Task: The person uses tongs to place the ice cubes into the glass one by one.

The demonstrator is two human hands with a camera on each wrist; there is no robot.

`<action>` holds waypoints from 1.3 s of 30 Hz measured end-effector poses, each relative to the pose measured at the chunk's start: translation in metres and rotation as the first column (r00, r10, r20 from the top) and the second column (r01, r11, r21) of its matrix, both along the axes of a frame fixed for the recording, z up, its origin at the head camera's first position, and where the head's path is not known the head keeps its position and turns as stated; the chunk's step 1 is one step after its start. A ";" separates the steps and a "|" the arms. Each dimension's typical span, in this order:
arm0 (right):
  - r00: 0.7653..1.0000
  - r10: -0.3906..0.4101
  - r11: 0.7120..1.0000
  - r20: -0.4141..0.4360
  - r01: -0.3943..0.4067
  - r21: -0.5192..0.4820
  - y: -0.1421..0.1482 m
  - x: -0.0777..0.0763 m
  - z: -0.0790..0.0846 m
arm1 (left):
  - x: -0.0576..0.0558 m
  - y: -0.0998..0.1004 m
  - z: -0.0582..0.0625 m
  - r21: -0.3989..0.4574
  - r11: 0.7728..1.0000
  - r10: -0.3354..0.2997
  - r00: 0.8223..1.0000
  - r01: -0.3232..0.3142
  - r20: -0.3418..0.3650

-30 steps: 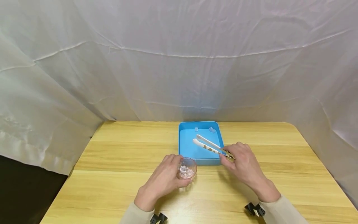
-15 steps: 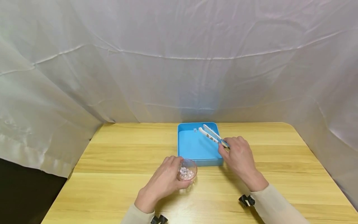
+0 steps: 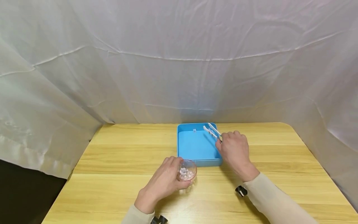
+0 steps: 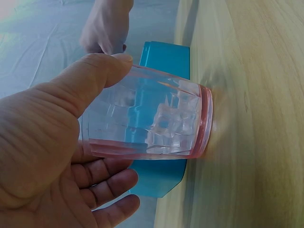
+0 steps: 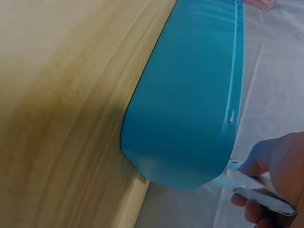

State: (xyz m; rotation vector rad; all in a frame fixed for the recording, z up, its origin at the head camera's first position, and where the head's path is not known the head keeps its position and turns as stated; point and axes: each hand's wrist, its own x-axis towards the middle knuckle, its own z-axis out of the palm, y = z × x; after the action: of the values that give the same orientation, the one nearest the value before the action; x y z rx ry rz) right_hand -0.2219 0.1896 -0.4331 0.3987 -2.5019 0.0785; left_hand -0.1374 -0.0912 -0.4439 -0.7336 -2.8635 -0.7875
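Note:
My left hand grips a clear, pink-tinted cup by its side, thumb near the rim. Several clear cubes lie at the bottom of the cup. My right hand holds white patterned tongs, their two arms apart. The tips reach over the back right corner of a blue tray, where they cover the cubes seen there earlier. One small clear cube sits apart near the tray's back wall. In the right wrist view, the tray's side hides the tong tips.
The tray stands at the far edge of a light wooden table. A pale cloth curtain hangs right behind it and along both sides. The cup is just in front of the tray's near left corner.
My right hand has moved forward and slightly left, taking the tong tips from mid-tray to the back right corner. My left hand and the cup stay in place.

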 end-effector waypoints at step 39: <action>0.985 -0.109 0.991 0.134 0.097 0.093 -0.019 -0.005 -0.003 | -0.003 0.001 -0.001 -0.012 1.000 -0.005 1.000 0.005 -0.013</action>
State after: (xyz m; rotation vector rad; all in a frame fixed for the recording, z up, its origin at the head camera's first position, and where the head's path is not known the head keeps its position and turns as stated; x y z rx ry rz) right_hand -0.2271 0.1705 -0.4365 0.3076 -2.6658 -0.0444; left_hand -0.1400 -0.0902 -0.4451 -0.7443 -2.8584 -0.7640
